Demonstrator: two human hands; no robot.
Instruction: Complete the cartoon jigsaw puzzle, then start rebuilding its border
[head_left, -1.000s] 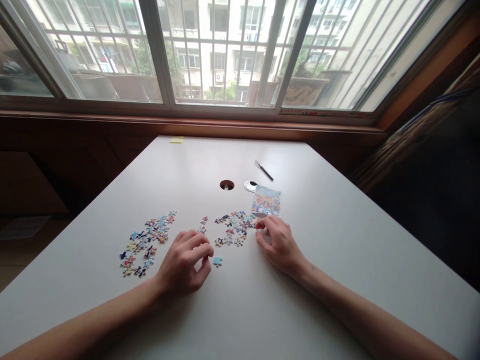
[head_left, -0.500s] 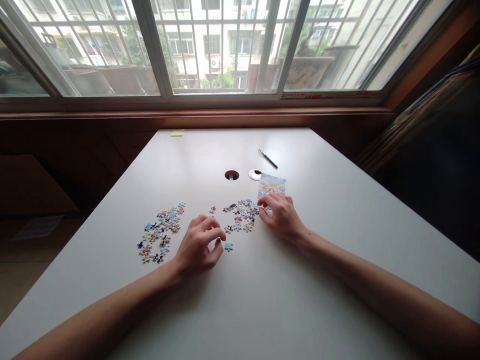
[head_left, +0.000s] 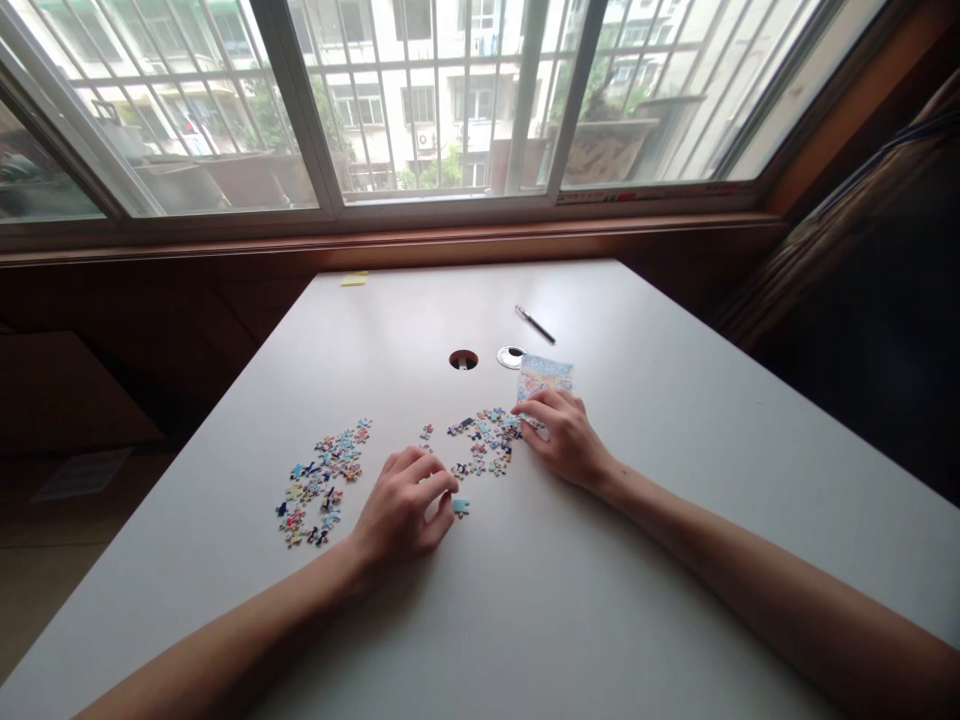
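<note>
**Two hands among loose puzzle pieces**

The left hand (head_left: 405, 510) rests palm down on the white counter (head_left: 675, 420), its fingers curled loosely inward with the tips drawn close to the thumb. Just beside those tips, at about 3 o'clock, lies a single light-blue puzzle piece (head_left: 460, 507); contact cannot be made out from this view. The right hand (head_left: 562, 435) lies flat at 1 o'clock from the left, fingers bent and pressed together at the edge of the middle cluster of pieces (head_left: 481, 450). It seems to pinch a small piece there, though the view is too coarse to be sure. Behind it, touching its knuckles, sits the picture card (head_left: 546, 372). A second, larger scatter of pieces (head_left: 322, 480) lies at 9 o'clock from the left hand, well apart.
</note>
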